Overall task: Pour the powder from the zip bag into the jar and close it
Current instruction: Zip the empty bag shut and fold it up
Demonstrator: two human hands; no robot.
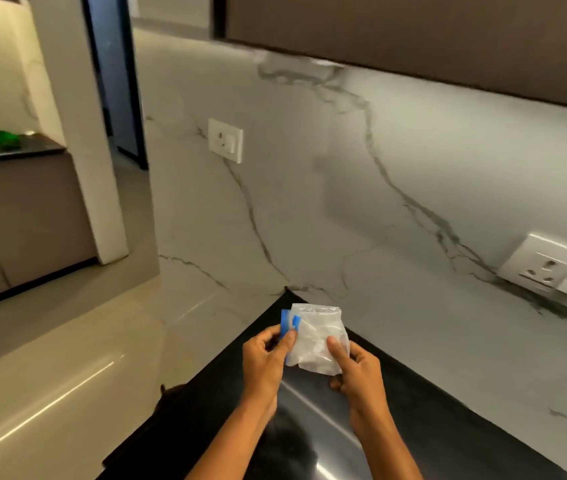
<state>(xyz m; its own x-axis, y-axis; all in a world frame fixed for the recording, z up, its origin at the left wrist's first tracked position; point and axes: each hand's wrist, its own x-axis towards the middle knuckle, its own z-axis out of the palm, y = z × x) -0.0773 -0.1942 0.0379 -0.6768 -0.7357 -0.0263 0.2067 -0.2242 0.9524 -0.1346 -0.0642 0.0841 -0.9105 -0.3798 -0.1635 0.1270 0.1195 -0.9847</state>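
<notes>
Two bare hands hold a small clear zip bag [316,339] up in the air above the near corner of a glossy black countertop [313,410], low in the middle of the head view. The left hand [264,358] has its thumb and curled fingers pinched on the bag's blue zip strip [288,323], which runs down the bag's left edge, so the bag is turned on its side. The right hand [358,370] grips the opposite, lower right side of the bag, thumb pressed flat on the front of the plastic and the other fingers curled behind and beneath it. The plastic is crumpled and cloudy; something pale shows through it, but how much powder is inside cannot be told. Whether the zip is sealed or parted cannot be told either. Behind the hands a white marble-patterned wall [309,202] with grey veins rises from the counter's edge, carrying one white socket plate [225,140] higher up on the left and another socket plate [552,270] lower down on the right. A dark wall cabinet [413,39] hangs along the top. To the left lie a pale tiled floor [50,358], a white pillar [78,133], a brown base cabinet [22,223] and, on its dark top, a blurred green object [1,139].
</notes>
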